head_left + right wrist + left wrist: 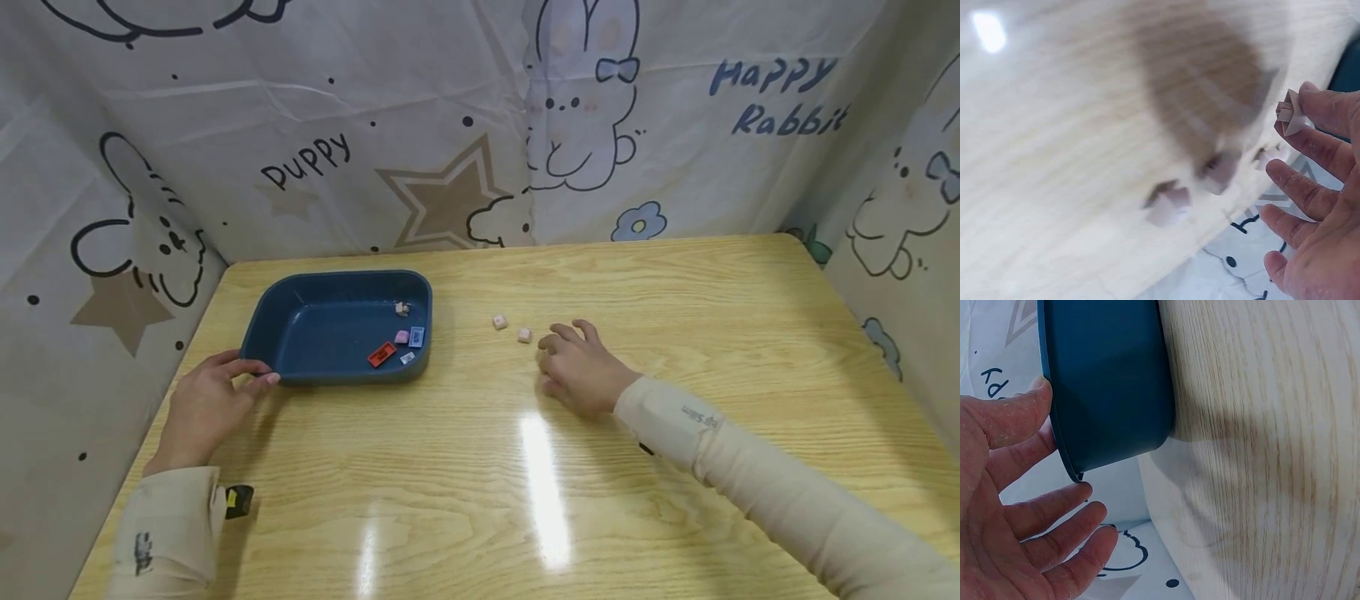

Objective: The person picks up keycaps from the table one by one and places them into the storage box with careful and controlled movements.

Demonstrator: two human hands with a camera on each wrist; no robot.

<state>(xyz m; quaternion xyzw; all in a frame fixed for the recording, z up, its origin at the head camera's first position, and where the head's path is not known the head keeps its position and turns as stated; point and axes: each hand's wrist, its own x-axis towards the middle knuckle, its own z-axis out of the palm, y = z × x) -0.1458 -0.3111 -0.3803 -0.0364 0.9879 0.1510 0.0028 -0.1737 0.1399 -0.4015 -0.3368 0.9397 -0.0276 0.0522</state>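
At the near left corner of a dark blue plastic basin [330,381], my left hand [210,408] pinches the rim between thumb and forefinger. The left wrist view shows the thumb [1019,415] on the rim and the other fingers spread below it. My right hand [585,371] is over the middle of the table. In the right wrist view, its thumb and forefinger pinch a small pale folded paper piece [1288,112]. Two small pinkish pieces [524,335] lie on the table just left of that hand. The right wrist view shows three blurred pieces [1171,205] on the table.
Inside the basin, toward its right end, lie a red packet [382,354], a light blue packet [416,336], a pink piece [402,337] and other small bits. Printed cloth [337,100] hangs behind and beside the wooden table [712,317].
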